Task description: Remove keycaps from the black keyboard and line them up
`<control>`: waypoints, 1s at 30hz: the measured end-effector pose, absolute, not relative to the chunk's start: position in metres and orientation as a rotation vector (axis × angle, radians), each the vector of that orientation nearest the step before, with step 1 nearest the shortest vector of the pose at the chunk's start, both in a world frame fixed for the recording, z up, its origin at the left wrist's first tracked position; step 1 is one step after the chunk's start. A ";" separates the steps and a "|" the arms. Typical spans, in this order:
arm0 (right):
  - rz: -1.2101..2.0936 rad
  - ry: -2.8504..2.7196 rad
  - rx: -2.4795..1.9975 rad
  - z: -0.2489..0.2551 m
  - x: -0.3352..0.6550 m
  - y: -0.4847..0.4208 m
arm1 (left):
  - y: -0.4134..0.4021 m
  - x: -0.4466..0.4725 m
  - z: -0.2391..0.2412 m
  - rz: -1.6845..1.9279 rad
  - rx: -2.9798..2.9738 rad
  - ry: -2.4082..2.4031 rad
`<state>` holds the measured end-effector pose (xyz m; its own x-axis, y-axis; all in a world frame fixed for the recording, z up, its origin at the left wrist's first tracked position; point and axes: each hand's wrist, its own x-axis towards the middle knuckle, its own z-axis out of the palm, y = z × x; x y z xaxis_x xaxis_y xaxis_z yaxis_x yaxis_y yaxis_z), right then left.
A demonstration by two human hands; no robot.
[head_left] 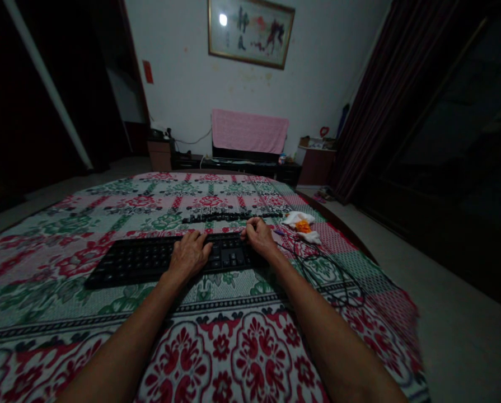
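Note:
A black computer keyboard lies on the patterned cloth in front of me. My left hand rests on its middle with the fingers stretched out over the keys, holding nothing. Above the keyboard's right part, my right hand is closed in a pinch; whatever the fingertips hold is too small and dark to make out. Beyond the keyboard runs a row of small black pieces that look like loose keycaps. A thin purple stick-like item lies just right of my right hand.
A white cloth with an orange item lies at the right. The keyboard's black cable coils near the table's right edge. The red, green and white tablecloth covers the table. A pink towel hangs over a screen by the far wall.

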<state>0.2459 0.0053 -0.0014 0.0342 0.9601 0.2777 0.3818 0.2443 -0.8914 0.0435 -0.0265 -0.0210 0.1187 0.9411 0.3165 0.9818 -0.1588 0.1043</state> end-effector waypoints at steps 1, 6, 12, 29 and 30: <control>0.650 -1.600 -1.311 -0.001 0.245 0.004 | -0.026 0.044 -0.021 -0.464 -2.245 -1.953; 0.309 -1.994 -1.242 0.005 0.240 -0.006 | -0.027 0.044 -0.019 -0.457 -2.260 -1.957; 0.336 -1.853 -1.384 0.008 0.248 0.001 | -0.027 0.043 -0.021 -0.456 -2.245 -1.943; 0.468 -1.672 -1.229 0.051 0.254 -0.003 | -0.026 0.042 -0.024 -0.525 -2.266 -1.934; 0.503 -1.670 -1.248 0.047 0.253 -0.002 | -0.025 0.042 -0.025 -0.540 -2.261 -1.932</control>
